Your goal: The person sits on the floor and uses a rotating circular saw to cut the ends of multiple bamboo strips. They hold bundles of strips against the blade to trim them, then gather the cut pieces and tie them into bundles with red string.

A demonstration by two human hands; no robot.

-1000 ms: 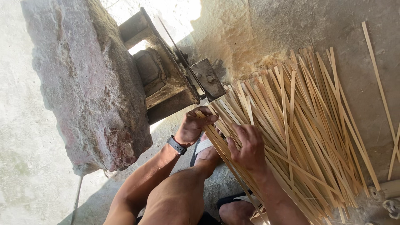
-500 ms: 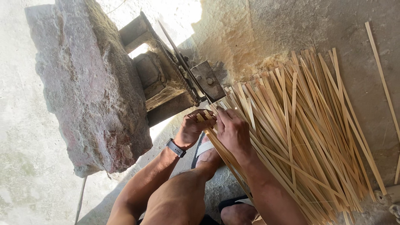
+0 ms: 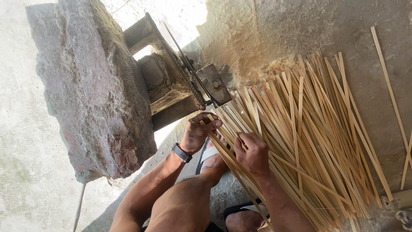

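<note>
Rough grey concrete floor (image 3: 300,25) is seen from above, lit by a patch of bright sun at the top. On the left, a large weathered stone block (image 3: 90,86) is set against a worn metal cutting device (image 3: 171,81), from which a thin blade (image 3: 182,56) and a square metal plate (image 3: 216,86) project toward the middle of the scene. A broad pile of thin bamboo strips (image 3: 317,137) is fanned out across the floor on the right, its near ends gathered just below the plate. Two loose strips (image 3: 392,99) are seen lying apart at the far right edge.

A small bunch of strips (image 3: 223,148) is gripped at its upper end by the left hand (image 3: 198,133), whose fingers are curled closed around it just below the plate. A dark wristwatch (image 3: 181,152) is worn on that wrist. The right hand (image 3: 253,152) is pressed on the same bunch a little lower, fingers bent and closed over the strips where they meet the pile. A bare knee (image 3: 184,206) is raised between the forearms, and a foot in a white-strapped sandal (image 3: 210,154) is partly hidden beneath the held strips. A second sandalled foot (image 3: 242,217) is visible at the bottom edge.
</note>
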